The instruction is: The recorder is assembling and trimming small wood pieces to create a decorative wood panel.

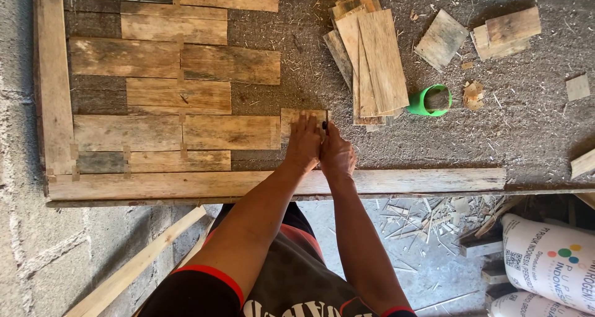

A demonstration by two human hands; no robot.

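Sawdust-strewn board (396, 149), left hand (304, 145) flat on small plank (302, 116), right hand (338, 156) closed around dark tool (324, 126)

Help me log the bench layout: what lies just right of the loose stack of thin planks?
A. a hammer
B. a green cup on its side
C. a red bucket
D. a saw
B: a green cup lies on its side beside the plank stack.

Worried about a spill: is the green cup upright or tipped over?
Tipped over. The green cup lies on its side on the board, its open mouth facing the camera.
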